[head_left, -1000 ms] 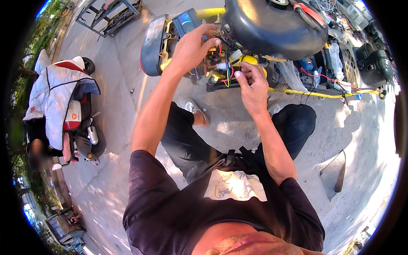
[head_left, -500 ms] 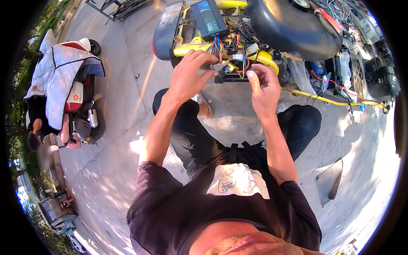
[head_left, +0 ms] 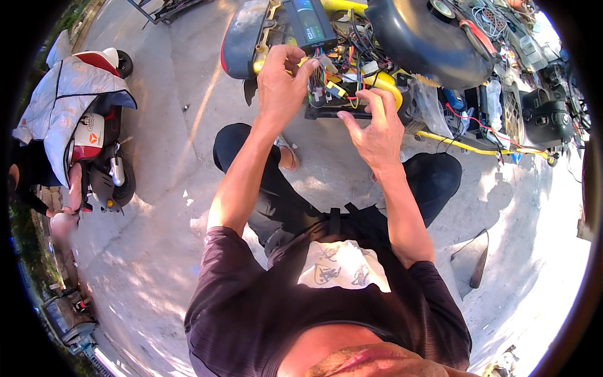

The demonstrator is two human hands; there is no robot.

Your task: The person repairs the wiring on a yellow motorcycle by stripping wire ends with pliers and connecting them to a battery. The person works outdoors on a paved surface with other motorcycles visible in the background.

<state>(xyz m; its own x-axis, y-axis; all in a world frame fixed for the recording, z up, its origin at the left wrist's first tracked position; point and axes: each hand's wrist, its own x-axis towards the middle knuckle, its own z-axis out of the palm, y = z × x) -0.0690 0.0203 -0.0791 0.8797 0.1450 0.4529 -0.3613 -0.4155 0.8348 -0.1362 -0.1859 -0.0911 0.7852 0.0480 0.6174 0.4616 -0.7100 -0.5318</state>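
A dark controller-like box (head_left: pixel 308 24) with a small display rests on the yellow-framed vehicle body (head_left: pixel 384 85). Coloured wires and plugs spill out below it. Just under the box's left side, my left hand (head_left: pixel 279 85) has its thumb and fingers drawn together at the wires; whatever they pinch is too small to make out. A yellow connector (head_left: pixel 336 90) hangs among the wires between my hands. To the right of it, my right hand (head_left: pixel 379 129) is open, thumb and forefinger apart, with nothing visible between them.
A black curved seat-like shell (head_left: pixel 427 47) lies at the upper right, a tape roll (head_left: pixel 441 9) on top. Beyond are red-handled pliers (head_left: pixel 478 36), cables and a black case (head_left: pixel 548 117). A covered scooter (head_left: pixel 94 135) stands left, a person beside it. A dark wedge-shaped piece (head_left: pixel 479 267) lies on the ground.
My left hand has risen toward the box, and the grey connector that was at its fingertips is no longer seen there. My right hand has dropped slightly leftward, its thumb spreading from the fingers.
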